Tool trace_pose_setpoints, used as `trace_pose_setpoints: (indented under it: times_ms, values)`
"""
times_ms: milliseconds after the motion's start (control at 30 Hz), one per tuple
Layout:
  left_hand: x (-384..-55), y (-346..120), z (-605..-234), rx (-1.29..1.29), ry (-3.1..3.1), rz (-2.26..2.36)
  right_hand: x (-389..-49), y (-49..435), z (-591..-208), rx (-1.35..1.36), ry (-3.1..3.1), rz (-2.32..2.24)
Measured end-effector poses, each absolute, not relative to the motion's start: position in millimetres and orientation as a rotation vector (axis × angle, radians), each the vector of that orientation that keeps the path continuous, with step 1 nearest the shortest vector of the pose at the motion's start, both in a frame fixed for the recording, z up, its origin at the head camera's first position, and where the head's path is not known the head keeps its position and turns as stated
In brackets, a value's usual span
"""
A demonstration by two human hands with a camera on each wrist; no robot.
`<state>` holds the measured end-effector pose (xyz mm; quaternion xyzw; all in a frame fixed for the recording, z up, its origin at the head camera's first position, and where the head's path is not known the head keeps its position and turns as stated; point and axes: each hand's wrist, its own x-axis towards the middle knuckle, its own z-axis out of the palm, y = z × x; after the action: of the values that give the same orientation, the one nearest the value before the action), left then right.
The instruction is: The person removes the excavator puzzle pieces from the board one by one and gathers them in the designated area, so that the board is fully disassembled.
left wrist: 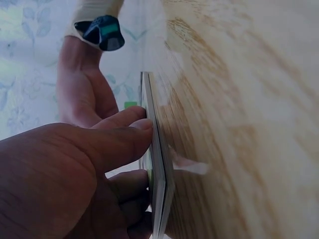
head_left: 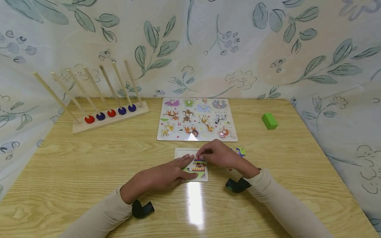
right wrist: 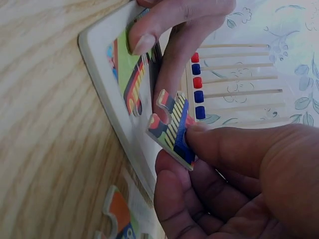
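A small puzzle tray with a white rim lies on the table in front of me. My left hand rests on its left part, fingers extended across the surface and thumb near the lower edge. In the left wrist view, the fingertips press against the tray. Over the tray's right side, my right hand pinches a jigsaw piece between thumb and fingers. Yellow-black stripes and a blue band mark this piece, which is tilted above the tray. Part of a picture is fitted inside the tray.
Loose jigsaw pieces lie right of the tray, partly behind the right hand. An animal peg board lies beyond the tray. At the back left stands a wooden peg rack with red and blue beads. A green block is at the right.
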<state>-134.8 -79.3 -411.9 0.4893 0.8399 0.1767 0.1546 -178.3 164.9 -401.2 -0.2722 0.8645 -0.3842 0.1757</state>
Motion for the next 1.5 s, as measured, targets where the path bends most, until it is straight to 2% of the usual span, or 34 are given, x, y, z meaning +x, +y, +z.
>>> trace_pose_setpoints:
  times_ms: [633, 1500]
  values:
    - [-134, -79, -414, 1.402, 2.439, 0.485, -178, 202, -395, -0.697, 2.489, -1.230]
    - [-134, -81, -414, 1.439, 2.468, 0.428, -176, 253, -393, -0.613, 2.530, -1.076]
